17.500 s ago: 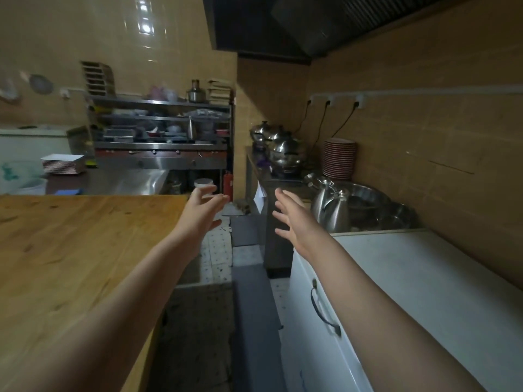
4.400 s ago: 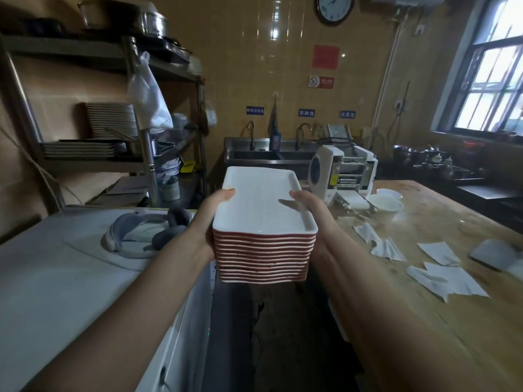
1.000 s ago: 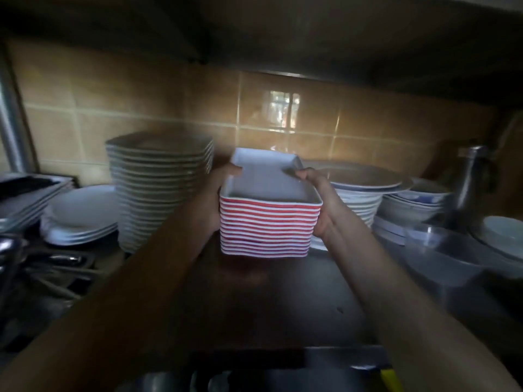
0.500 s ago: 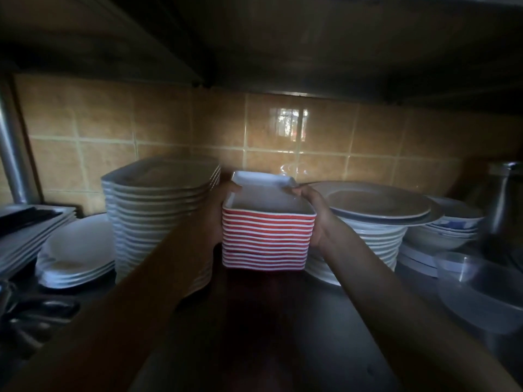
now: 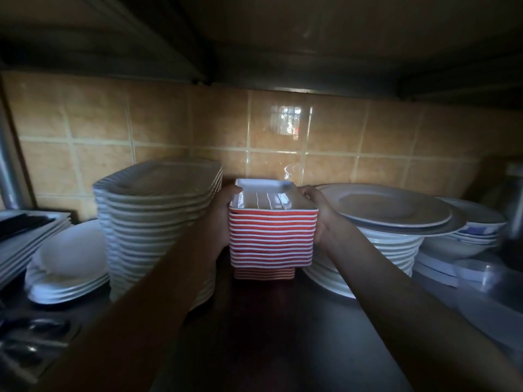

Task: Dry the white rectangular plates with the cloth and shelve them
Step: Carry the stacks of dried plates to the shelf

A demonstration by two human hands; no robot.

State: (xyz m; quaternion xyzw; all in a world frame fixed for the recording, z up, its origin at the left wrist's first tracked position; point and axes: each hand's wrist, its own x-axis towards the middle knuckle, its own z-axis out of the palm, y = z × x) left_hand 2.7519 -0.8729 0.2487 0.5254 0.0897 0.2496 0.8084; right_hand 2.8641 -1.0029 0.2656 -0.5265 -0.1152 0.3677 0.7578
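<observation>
On the dim shelf point(image 5: 283, 321), between a tall stack of white platters point(image 5: 158, 222) and a pile of round plates point(image 5: 387, 213), I bring my stack of white rectangular plates point(image 5: 271, 236), red-sided, onto a shorter pile point(image 5: 264, 273) of the same kind; whether it has seated I cannot tell. My left hand point(image 5: 223, 219) and right hand point(image 5: 319, 219) each clasp a short side, fingers curled round the stack. The job, as I judge it, is to lower it level and square, then slip my fingers out sideways without knocking either neighbour.
</observation>
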